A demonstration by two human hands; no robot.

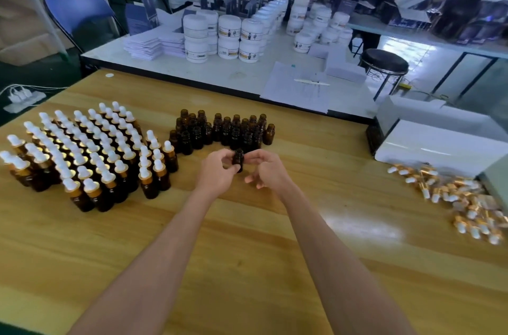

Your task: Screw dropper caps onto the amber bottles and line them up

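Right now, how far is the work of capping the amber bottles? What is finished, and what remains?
Done: a large block of capped bottles stands in rows on the left. In hand: the left hand grips one uncapped amber bottle; the right hand is beside it, no cap visible in it. Left: a cluster of open bottles behind the hands, and a pile of dropper caps on the right.

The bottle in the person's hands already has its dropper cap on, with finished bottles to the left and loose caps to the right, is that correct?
Not quite: in the head view the bottle gripped by the left hand has no cap, its neck open. Finished bottles do stand to the left, loose caps to the right.
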